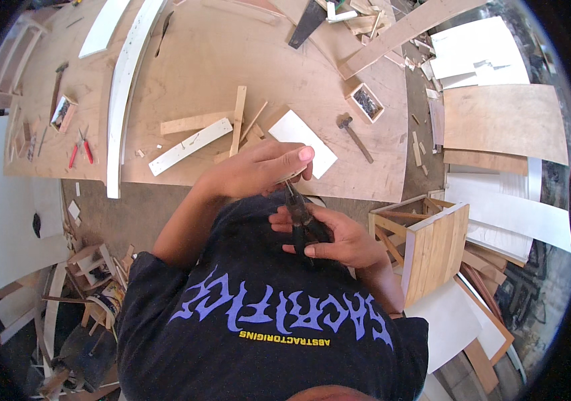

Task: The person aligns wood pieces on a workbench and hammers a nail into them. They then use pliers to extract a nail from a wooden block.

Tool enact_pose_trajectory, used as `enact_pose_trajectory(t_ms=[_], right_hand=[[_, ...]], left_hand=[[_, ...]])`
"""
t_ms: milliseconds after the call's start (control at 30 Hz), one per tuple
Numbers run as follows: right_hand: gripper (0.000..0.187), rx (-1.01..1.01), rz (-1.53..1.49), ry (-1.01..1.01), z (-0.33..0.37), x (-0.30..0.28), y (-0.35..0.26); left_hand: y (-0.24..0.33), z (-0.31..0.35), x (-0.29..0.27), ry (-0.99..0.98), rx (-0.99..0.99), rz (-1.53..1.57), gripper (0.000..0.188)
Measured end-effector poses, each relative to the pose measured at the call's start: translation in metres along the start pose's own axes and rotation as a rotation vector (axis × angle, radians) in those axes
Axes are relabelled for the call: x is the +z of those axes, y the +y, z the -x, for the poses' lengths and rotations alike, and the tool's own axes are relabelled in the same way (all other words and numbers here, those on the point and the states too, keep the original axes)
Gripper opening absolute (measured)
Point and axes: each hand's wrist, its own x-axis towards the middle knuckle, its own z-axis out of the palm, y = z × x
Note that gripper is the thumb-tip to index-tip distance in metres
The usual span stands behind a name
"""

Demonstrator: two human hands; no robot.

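Note:
My right hand point(342, 237) is closed around the dark handles of a pair of pliers point(297, 208), held in front of my shirt near the table's front edge. The pliers' jaws point up at my left hand point(259, 170), whose fingers are curled with the thumb on top. A thin pale edge shows under the left fingers, but what they grip is mostly hidden. Just beyond the hands lie a white panel point(303, 144), a white strip with nails point(190, 147) and several bare wood strips point(239, 120).
On the plywood table point(198, 73) lie a hammer point(356, 138), a nail box point(366, 103), red-handled pliers point(81, 148), another hammer point(58, 85), a handsaw point(307, 25) and a long white board point(124, 93). A wooden frame point(432, 250) stands at right; offcuts point(91, 287) pile at left.

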Motion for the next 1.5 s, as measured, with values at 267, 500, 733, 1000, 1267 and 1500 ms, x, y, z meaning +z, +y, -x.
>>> enact_pose_trajectory(t_ms=[267, 500, 733, 1000, 1267, 1500], right_hand=[[0.054, 0.219, 0.197, 0.17, 0.008, 0.008, -0.015], [0.049, 0.133, 0.053, 0.193, 0.016, 0.008, -0.016], [0.049, 0.132, 0.129, 0.182, 0.017, 0.0, -0.021], [0.045, 0.158, 0.218, 0.291, 0.011, 0.004, -0.023], [0.042, 0.126, 0.294, 0.325, -0.001, 0.015, -0.022], [0.042, 0.163, 0.263, 0.326, -0.009, 0.021, -0.025]], left_hand=[[0.003, -0.002, 0.009, 0.019, 0.07, -0.098, 0.068], [0.009, -0.006, 0.014, 0.031, 0.089, -0.168, 0.07], [0.019, -0.01, 0.019, 0.049, 0.133, -0.207, 0.067], [0.01, -0.012, 0.017, 0.087, 0.155, -0.197, 0.064], [0.003, -0.006, 0.009, 0.112, 0.171, -0.137, 0.062], [0.0, 0.0, -0.002, 0.111, 0.166, -0.112, 0.063]])
